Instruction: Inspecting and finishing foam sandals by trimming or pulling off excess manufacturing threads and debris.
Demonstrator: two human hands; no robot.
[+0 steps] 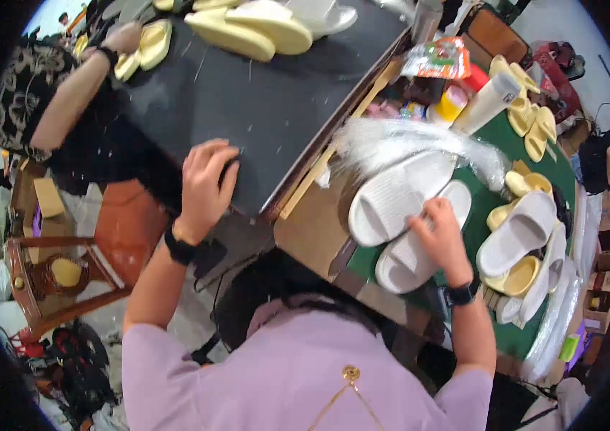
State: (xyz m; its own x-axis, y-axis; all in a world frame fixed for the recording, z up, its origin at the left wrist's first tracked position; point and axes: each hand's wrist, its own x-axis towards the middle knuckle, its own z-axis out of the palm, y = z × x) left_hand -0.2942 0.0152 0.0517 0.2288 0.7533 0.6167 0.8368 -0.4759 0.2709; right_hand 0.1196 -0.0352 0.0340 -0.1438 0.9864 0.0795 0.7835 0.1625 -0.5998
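A pair of white slippers lies on the green-topped table to the right. My right hand (440, 241) has its fingers bent onto the nearer white slipper (399, 267), gripping it around the strap. The other white slipper (380, 208) rests just left of it, partly beneath clear plastic bags. Over the near corner of the dark table, my left hand (206, 183) is curled closed. A small dark patch shows between its thumb and fingers; whether that is an object or shadow is unclear.
Yellow slippers (251, 32) sit at the dark table's far side. A co-worker's hand (125, 37) touches another yellow pair (148, 49) at upper left. Clear plastic bags (420, 140), a white tube (488, 104) and more slippers (517, 233) crowd the green table (488, 316). A wooden chair (64, 276) stands left.
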